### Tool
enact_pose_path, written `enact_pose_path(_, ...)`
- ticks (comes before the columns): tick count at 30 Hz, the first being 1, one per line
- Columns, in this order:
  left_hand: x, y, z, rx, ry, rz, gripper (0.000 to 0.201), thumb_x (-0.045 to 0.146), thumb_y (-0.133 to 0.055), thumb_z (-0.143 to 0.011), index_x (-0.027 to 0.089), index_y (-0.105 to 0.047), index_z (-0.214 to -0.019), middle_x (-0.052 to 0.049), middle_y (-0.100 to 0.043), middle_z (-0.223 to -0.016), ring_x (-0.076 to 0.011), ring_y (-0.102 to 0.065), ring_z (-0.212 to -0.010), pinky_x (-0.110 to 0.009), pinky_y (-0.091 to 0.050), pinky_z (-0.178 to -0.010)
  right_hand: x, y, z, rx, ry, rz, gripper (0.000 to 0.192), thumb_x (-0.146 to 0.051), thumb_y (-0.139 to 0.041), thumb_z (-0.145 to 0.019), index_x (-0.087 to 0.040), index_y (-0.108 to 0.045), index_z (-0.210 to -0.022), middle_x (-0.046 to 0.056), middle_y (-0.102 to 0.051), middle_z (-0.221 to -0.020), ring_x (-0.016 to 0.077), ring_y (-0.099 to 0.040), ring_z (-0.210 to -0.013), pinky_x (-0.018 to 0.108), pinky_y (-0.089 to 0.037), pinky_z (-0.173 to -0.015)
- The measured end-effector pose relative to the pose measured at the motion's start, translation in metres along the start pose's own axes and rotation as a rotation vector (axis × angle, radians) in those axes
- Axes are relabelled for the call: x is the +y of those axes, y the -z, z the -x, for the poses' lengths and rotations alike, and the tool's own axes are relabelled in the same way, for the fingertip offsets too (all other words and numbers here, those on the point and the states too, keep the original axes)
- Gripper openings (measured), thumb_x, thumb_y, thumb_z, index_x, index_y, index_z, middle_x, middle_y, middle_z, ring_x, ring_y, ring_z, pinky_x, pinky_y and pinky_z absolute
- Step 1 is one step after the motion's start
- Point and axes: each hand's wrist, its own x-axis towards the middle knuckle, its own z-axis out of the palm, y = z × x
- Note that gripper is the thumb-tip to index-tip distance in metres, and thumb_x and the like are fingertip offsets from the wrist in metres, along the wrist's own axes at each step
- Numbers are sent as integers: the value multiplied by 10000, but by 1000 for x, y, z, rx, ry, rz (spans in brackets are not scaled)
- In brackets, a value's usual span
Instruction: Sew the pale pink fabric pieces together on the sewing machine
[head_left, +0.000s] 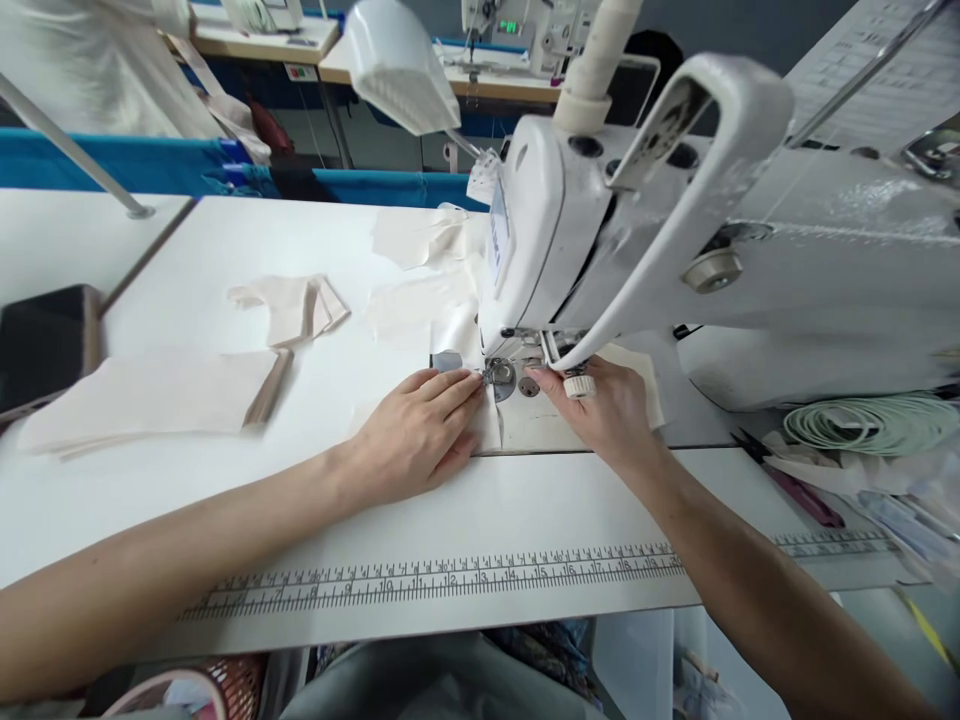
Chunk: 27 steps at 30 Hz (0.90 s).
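My left hand (420,430) is closed at the fingertips on a white fabric piece (489,425), just left of the presser foot (489,372) of a white sewing machine (536,215). Its fingers lie close together, with the thumb tucked low. To the right of the needle area, my right hand (611,405) reaches beneath the machine head, thumb stretched toward the metal needle plate (529,386). The machine's knob and lever hide its other fingers, so its grip cannot be made out. A cream fabric piece (646,380) shows behind that hand.
Stacked fabric pieces (157,395) and smaller cut pieces (289,308) lie left, beside a dark phone-like object (46,345). Dark-red-handled snips (802,495) and coiled pale green cord (870,422) lie right. A printed ruler (450,580) runs along the front edge. A person's clothed body (97,65) shows far left.
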Motion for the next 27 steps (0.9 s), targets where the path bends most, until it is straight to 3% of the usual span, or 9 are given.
enact_pose_path(4,0,-1,0,-5,15,3,417,288,-431,-969,33,-572,-1267,-179,-575,-1348,-301,-545,-1250,-480,-461,-1038,1,3,0,14,31,-40,409,-402,-501,-963,-161,-677,-683,28,-630,-600,118,-525,-529,245,-273,-487)
enact_pose_path(7,-5,1,0,16,35,62,375,267,-390,-991,70,-581,-1246,-144,-593,-1332,-277,-546,-1239,-475,-459,-1036,0,10,2,-32,33,-73,392,-381,-472,-976,-166,-687,-729,23,-633,-623,115,-522,-538,240,-279,-488)
enact_pose_path(12,-12,20,4,92,128,167,243,230,-463,-963,95,-643,-1055,-122,-670,-1041,-228,-609,-957,-376,-539,-812,-9,25,7,-197,142,-230,278,-304,-470,-976,-174,-683,-853,-15,-602,-616,94,-500,-524,231,-314,-508)
enact_pose_path(16,2,32,7,37,24,264,192,262,-547,-930,117,-639,-1017,-96,-646,-955,-203,-591,-877,-322,-524,-748,-16,31,9,-325,221,-391,179,-195,-479,-952,-174,-657,-955,2,-657,-804,90,-553,-622,222,-360,-544)
enact_pose_path(21,19,21,4,-17,-44,102,162,211,-497,-955,123,-629,-989,-87,-648,-970,-195,-591,-872,-323,-506,-755,-18,33,11,-415,330,-376,190,-245,-475,-970,-165,-638,-1023,46,-656,-965,115,-572,-679,248,-388,-569)
enact_pose_path(27,20,14,2,-6,-49,69,230,188,-426,-987,132,-641,-926,-78,-652,-909,-182,-575,-836,-294,-502,-711,-23,30,14,-353,477,-291,221,-262,-449,-999,-161,-645,-1016,44,-661,-986,145,-606,-781,282,-433,-664)
